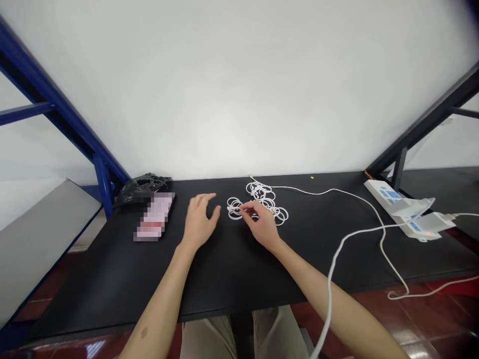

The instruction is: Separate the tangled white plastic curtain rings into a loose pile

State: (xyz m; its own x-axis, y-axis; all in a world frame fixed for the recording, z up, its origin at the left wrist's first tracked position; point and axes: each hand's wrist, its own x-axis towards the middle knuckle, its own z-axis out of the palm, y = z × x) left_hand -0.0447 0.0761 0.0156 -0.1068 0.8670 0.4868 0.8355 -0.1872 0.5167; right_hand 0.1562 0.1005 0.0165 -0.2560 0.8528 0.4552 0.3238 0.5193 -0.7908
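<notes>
Over the black table, my left hand (199, 222) is open, its fingers apart and nothing in them. To its right, my right hand (262, 223) pinches a bunch of thin white loops (234, 208) between thumb and fingertips. More white loops (280, 215) of the same kind show beyond and to the right of that hand, which hides some of them. Just behind lies another small tangle of white loops (258, 190), close to a thin white cable. Whether these loops are cords or separate rings I cannot tell.
A phone (155, 217) and a crumpled black plastic bag (144, 187) lie at the left. At the right, chargers sit in a white power strip (385, 194). A white cable (333, 264) hangs across my right forearm. Blue metal posts (75, 119) frame the left side.
</notes>
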